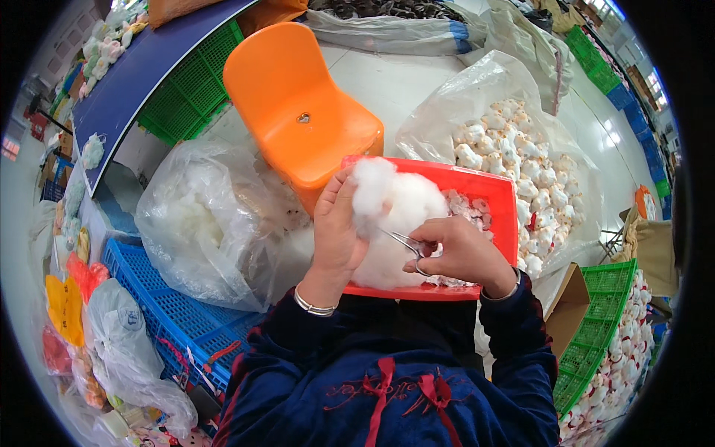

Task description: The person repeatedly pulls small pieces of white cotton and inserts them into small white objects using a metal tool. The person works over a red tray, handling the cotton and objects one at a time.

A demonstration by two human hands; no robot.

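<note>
My left hand [335, 231] is closed on a tuft of white stuffing [372, 182], held up over the red tray [506, 212]. In my right hand [469, 252] is a pair of metal forceps [404, 239], with thumb and fingers at its ring handles. The forceps point toward the left palm, and their tips are hidden by the fluff and fingers. Whether a small workpiece sits inside the left grip, I cannot tell. A bigger heap of loose stuffing [418, 200] fills the tray's left part. Small whitish, flat-looking pieces [471, 206] lie at its right side.
An orange chair [313, 127] stands just beyond the tray. To the left are a clear bag of stuffing [205, 231] and a blue crate [160, 290]. On the right, a clear bag holds several small white plush figures [521, 171], near a green crate [596, 328] and a cardboard box [568, 302].
</note>
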